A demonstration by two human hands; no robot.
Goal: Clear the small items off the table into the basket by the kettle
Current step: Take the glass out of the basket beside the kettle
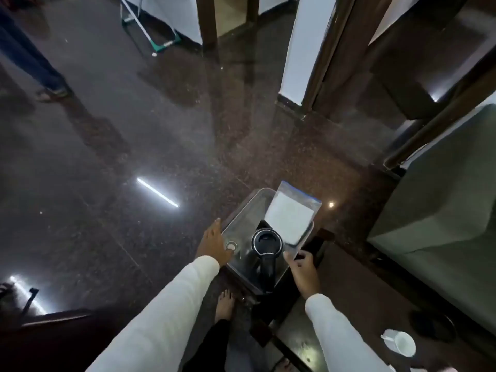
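A clear shallow basket (243, 208) stands on a dark stand above the floor, with a black kettle (266, 244) in its near half. A clear zip bag (291, 214) holding a white sheet leans tilted over the basket's far right side. My right hand (304, 269) has curled fingers pinching the bag's near corner by the basket's right rim. My left hand (213, 244) lies along the basket's left rim, thumb inside it, next to a small round item (230, 246) on the basket floor.
A dark table (357, 296) runs along the lower right with a white cup on a saucer (400, 343) and a dark round object (432, 328). A grey-green sofa (442, 224) stands at the right. My bare foot (224, 304) is below the basket. Another person's legs (32, 63) are far left.
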